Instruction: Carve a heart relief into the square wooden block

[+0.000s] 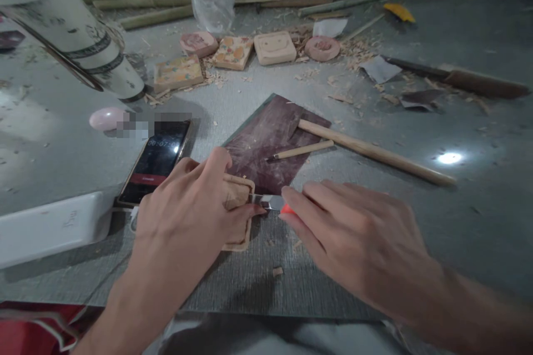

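Note:
Under my left hand (187, 211) lies a small square wooden block (241, 238) with rounded corners and a carved, recessed face; my fingers hold it against the table and hide much of it. My right hand (350, 222) is wrapped round a utility knife (272, 202) with a bit of orange-red handle showing. Its blade meets the block's right edge, close to my left thumb. Just beyond the hands is a dark maroon board (266, 133). On that board rest a thin wood-handled carving tool (302, 151) and the head end of a hammer (375, 152).
Left of my hands are a phone (156, 161) and a white power bank (54, 227). A tall patterned cylinder (95, 50) stands behind them. Carved blocks (275, 47), bamboo strips (158, 14) and wood shavings line the back. A brown-handled blade (483, 83) lies at right.

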The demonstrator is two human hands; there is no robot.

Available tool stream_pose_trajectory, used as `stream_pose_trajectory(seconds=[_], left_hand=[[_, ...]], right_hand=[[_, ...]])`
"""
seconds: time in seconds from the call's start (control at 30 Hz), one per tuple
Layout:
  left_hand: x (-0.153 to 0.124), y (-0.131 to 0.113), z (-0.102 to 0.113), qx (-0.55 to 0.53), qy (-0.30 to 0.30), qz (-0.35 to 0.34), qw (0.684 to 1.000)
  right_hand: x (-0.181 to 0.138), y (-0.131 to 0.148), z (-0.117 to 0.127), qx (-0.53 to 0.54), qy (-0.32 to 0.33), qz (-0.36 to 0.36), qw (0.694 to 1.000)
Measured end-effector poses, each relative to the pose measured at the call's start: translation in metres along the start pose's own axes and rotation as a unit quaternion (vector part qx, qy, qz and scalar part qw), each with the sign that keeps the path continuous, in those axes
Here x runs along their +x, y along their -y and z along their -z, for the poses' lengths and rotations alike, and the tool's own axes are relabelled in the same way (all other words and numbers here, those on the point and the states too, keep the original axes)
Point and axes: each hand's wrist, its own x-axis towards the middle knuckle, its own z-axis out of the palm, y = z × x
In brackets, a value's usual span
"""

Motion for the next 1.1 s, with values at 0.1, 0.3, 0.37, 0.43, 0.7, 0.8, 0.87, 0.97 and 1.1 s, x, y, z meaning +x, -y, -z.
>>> stream_pose_trajectory(seconds=[0.1, 0.3, 0.37, 0.43, 0.7, 0.8, 0.87, 0.97, 1.1], left_hand=[[0.0007, -0.0004, 0.0011, -0.003, 0.002, 0.003, 1.0], [0.0037, -0.0012, 0.0021, -0.014, 0.001, 0.009, 1.0], [0.0035, -0.0005, 0.0015, -0.014, 0.001, 0.009, 1.0], [0.0027, 0.0008, 0.0006, -0.014, 0.002, 0.009, 1.0], [0.0032, 0.0005, 0.0015, -0.026, 0.015, 0.026, 0.999], [0.0037, 0.0005, 0.0018, -0.029, 0.022, 0.023, 0.999], [0.0033, 0.0013, 0.0007, -0.027, 0.018, 0.013, 0.999], [0.0023, 0.0027, -0.0013, -0.028, 0.006, 0.007, 1.0], [0.0025, 0.0024, -0.001, -0.037, 0.003, 0.012, 0.999]], right_hand=[[-0.0012, 0.0004, 0.0004, -0.008, -0.003, -0.005, 1.0], [-0.0012, 0.0019, -0.0021, -0.022, -0.016, -0.004, 1.0], [-0.0008, 0.0024, -0.0023, -0.025, -0.017, 0.0, 1.0], [-0.0007, 0.0025, -0.0018, -0.026, -0.021, 0.001, 0.999], [-0.0006, 0.0015, -0.0005, -0.021, -0.028, -0.004, 0.999], [0.0001, 0.0019, -0.0018, -0.018, -0.029, -0.001, 0.999], [0.0001, 0.0018, -0.0026, -0.019, -0.029, 0.001, 0.999], [-0.0008, 0.0008, -0.003, -0.016, -0.025, -0.001, 1.0], [-0.0018, 0.0, -0.0022, -0.013, -0.037, -0.007, 0.999]])
